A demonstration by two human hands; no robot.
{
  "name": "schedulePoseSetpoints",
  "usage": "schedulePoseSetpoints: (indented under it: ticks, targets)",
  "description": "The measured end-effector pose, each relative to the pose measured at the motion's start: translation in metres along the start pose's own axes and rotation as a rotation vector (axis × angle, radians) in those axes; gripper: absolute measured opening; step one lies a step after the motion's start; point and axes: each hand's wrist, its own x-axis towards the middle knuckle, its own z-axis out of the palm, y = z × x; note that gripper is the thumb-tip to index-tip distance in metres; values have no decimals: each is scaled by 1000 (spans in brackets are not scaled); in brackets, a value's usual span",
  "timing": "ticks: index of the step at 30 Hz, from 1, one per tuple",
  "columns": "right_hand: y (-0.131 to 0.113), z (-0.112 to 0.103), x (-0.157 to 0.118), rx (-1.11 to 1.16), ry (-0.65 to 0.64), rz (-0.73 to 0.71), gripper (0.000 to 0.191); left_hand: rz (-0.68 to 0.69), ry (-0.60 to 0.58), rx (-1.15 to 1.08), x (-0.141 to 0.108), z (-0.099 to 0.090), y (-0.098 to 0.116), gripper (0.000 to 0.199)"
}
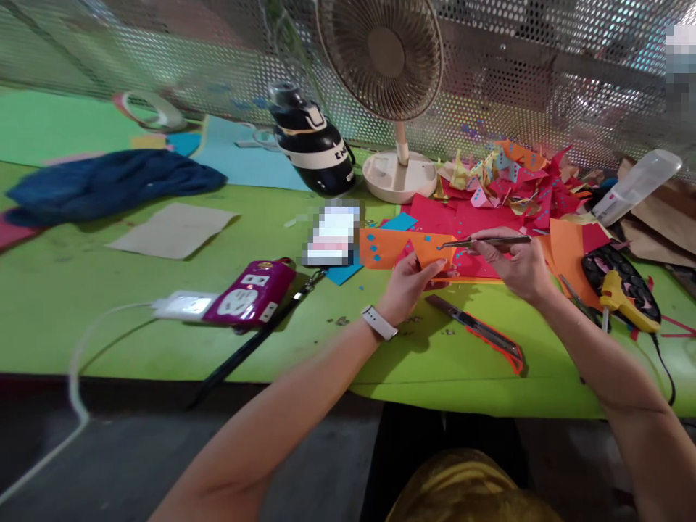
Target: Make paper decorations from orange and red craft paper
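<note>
An orange paper strip (382, 255) with small blue pieces on it is held at its lower edge by my left hand (409, 285), thumb on top. My right hand (514, 267) grips metal tweezers (492, 241) that point left. Their tips are over the right part of the strip, by a small blue piece (440, 248). Red paper sheets (478, 225) lie behind and under the strip. An orange utility knife (478, 332) rests on the green table (304, 348) between my forearms.
A fan (399, 177), a dark bottle (320, 156) and a paper scrap pile (522, 181) stand behind. A phone (333, 235) and purple power strip (253, 293) lie left; a yellow glue gun (625, 301) and clear bottle (639, 185) are right.
</note>
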Motion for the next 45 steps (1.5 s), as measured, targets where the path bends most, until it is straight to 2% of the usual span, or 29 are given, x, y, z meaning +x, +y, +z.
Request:
schedulePoseSetpoints:
  ticks: [9,15,21,29,45]
  targets:
    - [5,4,-2,-68,-2,-17,26,0,-51,-7,-2,-1,-3,30]
    - [8,7,-5,-117,-20,-10,26,-48,-65,-50,0,-2,-3,30]
    - [4,5,-4,-63,-7,-23,27,-98,-62,-120,2,-2,-1,31]
    - [9,1,0,29,20,46,35,-97,-52,-127,2,-3,-2,31]
    - [8,5,-2,24,6,46,31,-89,-71,-107,1,-2,0,33]
